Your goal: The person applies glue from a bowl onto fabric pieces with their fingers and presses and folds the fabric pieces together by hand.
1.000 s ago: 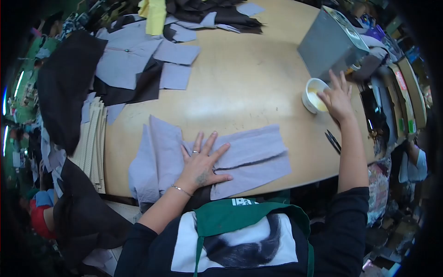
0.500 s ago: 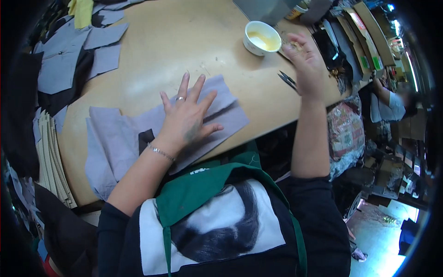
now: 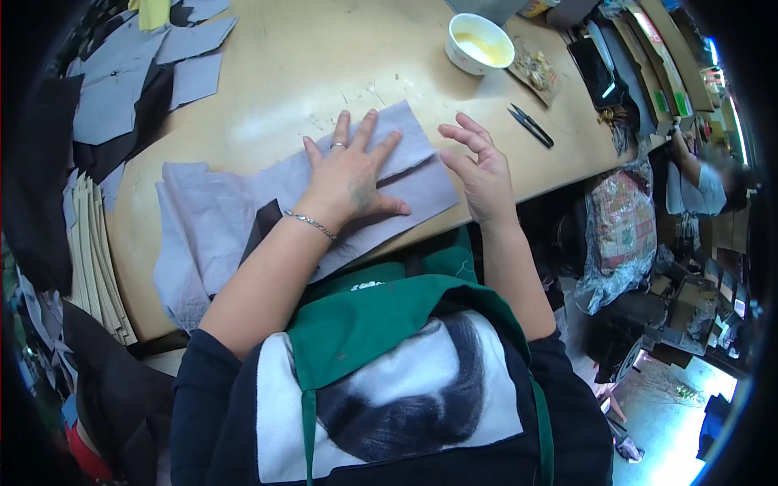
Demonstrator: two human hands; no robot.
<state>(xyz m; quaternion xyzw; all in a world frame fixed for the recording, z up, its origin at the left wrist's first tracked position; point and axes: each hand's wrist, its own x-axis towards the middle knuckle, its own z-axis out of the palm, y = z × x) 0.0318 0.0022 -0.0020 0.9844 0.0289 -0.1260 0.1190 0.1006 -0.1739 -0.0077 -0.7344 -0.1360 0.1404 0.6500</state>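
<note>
My left hand (image 3: 348, 174) lies flat with spread fingers on a greyish-lavender piece of cloth (image 3: 429, 190), pressing it to the table. A folded edge runs across the cloth beside the fingertips, and its left part (image 3: 194, 235) lies rumpled. Part of a small dark patch of fabric (image 3: 263, 223) shows beside my left wrist. Just off the cloth's right end is my right hand (image 3: 486, 174), thumb and fingers apart and curved. Nothing can be made out between them.
A white bowl with yellowish contents (image 3: 480, 44) stands at the back, beside a small card with crumbly bits (image 3: 536, 71). Black thread snips (image 3: 531, 125) lie to the right. Grey cut pieces (image 3: 113, 81) and a stack of beige strips (image 3: 97, 259) are at left. A person (image 3: 697, 178) is at far right.
My right hand has come from near the bowl down and left to the cloth's right end. My left hand stays on the cloth. The whole view has shifted slightly.
</note>
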